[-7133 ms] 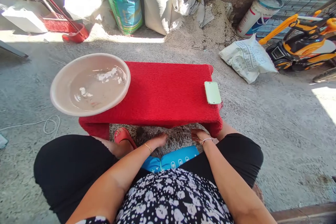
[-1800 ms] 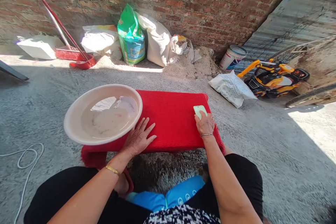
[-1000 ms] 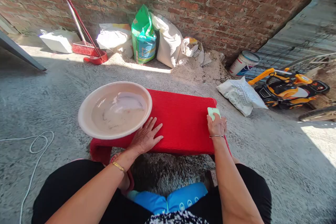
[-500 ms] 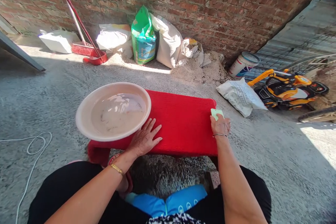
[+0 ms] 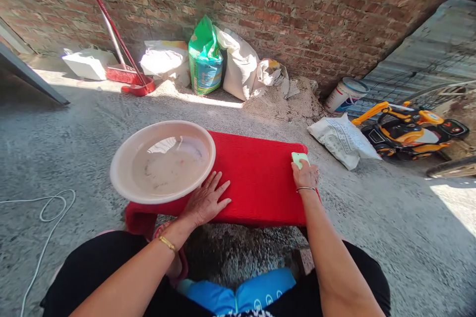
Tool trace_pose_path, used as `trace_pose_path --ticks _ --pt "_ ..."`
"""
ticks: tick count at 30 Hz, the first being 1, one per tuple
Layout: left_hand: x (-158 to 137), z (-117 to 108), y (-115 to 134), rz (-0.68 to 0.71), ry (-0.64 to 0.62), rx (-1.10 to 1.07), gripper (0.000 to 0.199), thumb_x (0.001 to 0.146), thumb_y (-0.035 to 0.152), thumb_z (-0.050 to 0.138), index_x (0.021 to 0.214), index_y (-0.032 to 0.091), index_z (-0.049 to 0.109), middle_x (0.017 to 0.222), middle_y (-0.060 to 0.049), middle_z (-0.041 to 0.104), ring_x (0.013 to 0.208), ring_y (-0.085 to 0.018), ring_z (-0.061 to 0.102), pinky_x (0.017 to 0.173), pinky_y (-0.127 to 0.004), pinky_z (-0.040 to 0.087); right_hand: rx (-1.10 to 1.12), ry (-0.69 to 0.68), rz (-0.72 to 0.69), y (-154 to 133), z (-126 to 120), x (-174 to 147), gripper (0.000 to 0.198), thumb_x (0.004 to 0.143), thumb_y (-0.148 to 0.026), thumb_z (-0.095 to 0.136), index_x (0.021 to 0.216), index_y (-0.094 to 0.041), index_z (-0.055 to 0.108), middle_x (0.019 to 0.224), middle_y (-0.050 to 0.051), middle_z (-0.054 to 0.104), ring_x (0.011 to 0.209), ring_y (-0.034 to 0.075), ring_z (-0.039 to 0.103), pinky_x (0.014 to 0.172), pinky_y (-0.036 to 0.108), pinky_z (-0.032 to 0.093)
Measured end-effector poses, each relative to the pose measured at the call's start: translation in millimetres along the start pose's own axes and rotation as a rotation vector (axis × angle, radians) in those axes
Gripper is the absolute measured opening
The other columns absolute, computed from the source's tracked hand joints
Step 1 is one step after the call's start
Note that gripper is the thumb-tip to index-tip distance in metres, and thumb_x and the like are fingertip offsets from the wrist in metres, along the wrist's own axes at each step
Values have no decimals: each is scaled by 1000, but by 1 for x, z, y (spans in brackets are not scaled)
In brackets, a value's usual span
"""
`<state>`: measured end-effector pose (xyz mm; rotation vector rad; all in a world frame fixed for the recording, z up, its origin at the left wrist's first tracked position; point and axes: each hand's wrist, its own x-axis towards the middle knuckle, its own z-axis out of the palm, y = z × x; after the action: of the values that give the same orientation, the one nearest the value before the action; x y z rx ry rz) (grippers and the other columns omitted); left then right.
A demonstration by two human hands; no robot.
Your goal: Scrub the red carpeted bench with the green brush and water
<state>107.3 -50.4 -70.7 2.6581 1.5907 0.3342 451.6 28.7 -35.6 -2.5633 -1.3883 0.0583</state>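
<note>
Right hand (image 5: 307,177) clamped on pale-green rounded block (image 5: 298,157), maybe a brush, underside hidden; block sits at right end of red cloth-covered worktop (image 5: 260,183). Left hand (image 5: 206,201) flat on it, fingers spread, just beside basin (image 5: 115,172) of water (image 5: 171,171).

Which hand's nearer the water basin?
The left hand, resting fingers spread on the red cloth close beside the water basin; the right hand holds a pale green rectangular piece farther off.
</note>
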Motion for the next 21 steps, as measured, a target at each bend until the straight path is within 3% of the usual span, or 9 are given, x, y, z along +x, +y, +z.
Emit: trace_pose_path --ticks 3,8,10,15,21 --pt "-1 -1 0 -9 6 -6 54 90 48 56 139 27 54 155 -13 38 144 -31 33 115 -51 31 79 -13 39 -6 1 7 52 90 -47 51 134 -19 57 120 18 54 109 30 54 91 40 40" --pt "0 -5 1 -16 -17 9 54 90 48 56 139 27 53 154 -12 39 143 -30 34 116 -51 29 99 -48 -156 -65 17 -2 53 86 -44 56 134 -20 58 125 18 51 113 30 51 95 40 38" --pt "1 -6 2 -20 -36 11 54 90 48 56 139 27 53 155 -13 38 143 -31 34 116 -52 29 59 -46 -204 -74 18 -2 52 87 -44 55 134 -23 58 128 17 49 114 30 50 95 41 38" --pt "2 -8 3 -43 -59 -9 54 90 48 56 140 28 53 155 -11 37 144 -30 32 117 -52 28 -26 -97 -177 -38 9 14 53 92 -49 46 139 -25 54 125 17 50 112 31 53 94 42 40" --pt "3 -12 6 -62 -99 -43 55 91 50 53 140 27 52 156 -12 35 145 -30 30 117 -50 28 36 -59 -4 9 6 26 57 91 -53 44 140 -24 53 123 18 55 113 33 55 92 44 43"
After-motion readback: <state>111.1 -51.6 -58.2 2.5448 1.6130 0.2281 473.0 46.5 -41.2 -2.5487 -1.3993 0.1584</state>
